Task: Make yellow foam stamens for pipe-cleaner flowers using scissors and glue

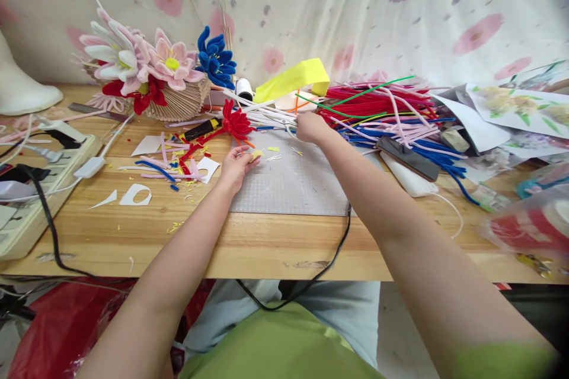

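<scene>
My left hand [236,167] is at the left edge of the grey cutting mat [288,189], its fingers closed on a small yellow piece [256,155]. At the back of the mat, my right hand [310,127] is closed round the handles of scissors [291,128], whose blades point left beside white stems [267,113]. Small white strands [273,158] and a yellow scrap [273,148] lie between the hands. Just behind my left hand is a red fuzzy flower [236,121].
Fuzzy flowers [171,63] stand at the back left near a power strip [48,189]. Coloured stems [382,106], a phone [408,158] and papers [511,106] are on the right. A black cable [342,243] hangs over the table's front edge.
</scene>
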The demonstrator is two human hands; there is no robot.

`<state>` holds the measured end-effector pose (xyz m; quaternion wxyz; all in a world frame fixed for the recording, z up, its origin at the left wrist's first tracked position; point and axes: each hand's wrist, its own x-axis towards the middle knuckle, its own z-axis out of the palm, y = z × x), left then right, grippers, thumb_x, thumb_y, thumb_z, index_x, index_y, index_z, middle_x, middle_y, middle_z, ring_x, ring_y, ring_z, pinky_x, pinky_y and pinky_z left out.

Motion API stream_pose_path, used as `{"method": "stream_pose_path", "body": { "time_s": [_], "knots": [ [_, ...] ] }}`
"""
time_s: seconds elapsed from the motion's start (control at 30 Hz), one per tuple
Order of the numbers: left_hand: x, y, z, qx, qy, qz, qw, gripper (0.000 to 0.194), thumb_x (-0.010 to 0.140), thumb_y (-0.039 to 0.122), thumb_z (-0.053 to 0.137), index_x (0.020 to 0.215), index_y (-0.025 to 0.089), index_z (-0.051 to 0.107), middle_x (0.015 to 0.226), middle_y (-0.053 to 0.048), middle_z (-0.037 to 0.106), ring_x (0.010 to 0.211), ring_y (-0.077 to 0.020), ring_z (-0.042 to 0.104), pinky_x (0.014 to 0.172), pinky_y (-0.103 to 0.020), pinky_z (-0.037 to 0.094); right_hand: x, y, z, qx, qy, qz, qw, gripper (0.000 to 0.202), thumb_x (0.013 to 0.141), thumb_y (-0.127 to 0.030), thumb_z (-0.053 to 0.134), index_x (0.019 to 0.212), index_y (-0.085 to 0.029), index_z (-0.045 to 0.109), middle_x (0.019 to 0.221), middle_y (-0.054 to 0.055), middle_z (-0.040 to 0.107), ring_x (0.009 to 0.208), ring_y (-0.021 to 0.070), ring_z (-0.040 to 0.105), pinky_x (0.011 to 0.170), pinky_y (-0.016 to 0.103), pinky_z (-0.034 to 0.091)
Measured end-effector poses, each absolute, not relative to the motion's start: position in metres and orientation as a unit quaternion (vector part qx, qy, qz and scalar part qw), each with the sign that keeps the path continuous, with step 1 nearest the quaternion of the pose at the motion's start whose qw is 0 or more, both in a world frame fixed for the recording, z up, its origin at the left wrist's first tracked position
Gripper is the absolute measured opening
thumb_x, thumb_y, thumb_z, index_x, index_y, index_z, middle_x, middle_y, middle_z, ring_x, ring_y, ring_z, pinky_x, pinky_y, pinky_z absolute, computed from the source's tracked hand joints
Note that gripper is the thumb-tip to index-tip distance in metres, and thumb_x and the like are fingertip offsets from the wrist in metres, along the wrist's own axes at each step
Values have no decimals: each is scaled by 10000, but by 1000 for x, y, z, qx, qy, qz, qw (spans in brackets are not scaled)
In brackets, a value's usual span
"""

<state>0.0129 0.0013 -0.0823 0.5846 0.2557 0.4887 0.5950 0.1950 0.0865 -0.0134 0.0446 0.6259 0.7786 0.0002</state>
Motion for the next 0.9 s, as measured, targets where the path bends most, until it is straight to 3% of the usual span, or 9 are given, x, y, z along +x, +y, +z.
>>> {"method": "stream_pose_path", "body": {
  "time_s": [0.13, 0.27, 0.47, 0.63, 0.9],
  "knots": [
    [13, 1, -80, 220, 475, 609, 596, 209, 720, -9, 560, 871, 127, 512, 686, -6, 630, 676, -114, 675, 792, -285, 545, 208, 62, 12, 635, 761, -127, -31, 206, 754, -216, 594, 939, -132, 630, 933, 102, 650, 861, 206, 599, 709, 273, 454],
    [15, 3, -81, 184, 458, 624, 606, 194, 745, -29, 526, 847, 134, 499, 686, -5, 641, 696, -107, 681, 805, -264, 545, 221, 38, 11, 570, 762, -297, -80, 316, 742, -431, 661, 871, -152, 582, 805, 38, 600, 710, 124, 546, 609, 222, 419],
    [16, 9, -80, 117, 423, 652, 618, 171, 768, -45, 488, 752, 123, 515, 685, -16, 642, 746, -101, 682, 833, -225, 540, 227, 24, -7, 458, 709, -536, 17, 474, 733, -618, 607, 821, -156, 547, 716, 4, 554, 597, 88, 533, 559, 211, 453],
    [13, 11, -77, 82, 409, 671, 613, 191, 791, -46, 465, 717, 126, 503, 668, -13, 644, 696, -82, 670, 779, -185, 550, 224, 25, -8, 428, 678, -593, 75, 516, 723, -649, 596, 801, -140, 560, 667, -4, 557, 533, 76, 532, 523, 208, 469],
    [15, 11, -79, 82, 415, 671, 609, 200, 764, -50, 496, 685, 133, 515, 656, 4, 632, 718, -74, 658, 808, -188, 545, 209, 31, -16, 433, 683, -585, 61, 492, 751, -625, 584, 791, -135, 573, 664, 5, 605, 524, 70, 552, 538, 190, 476]
  ]
}}
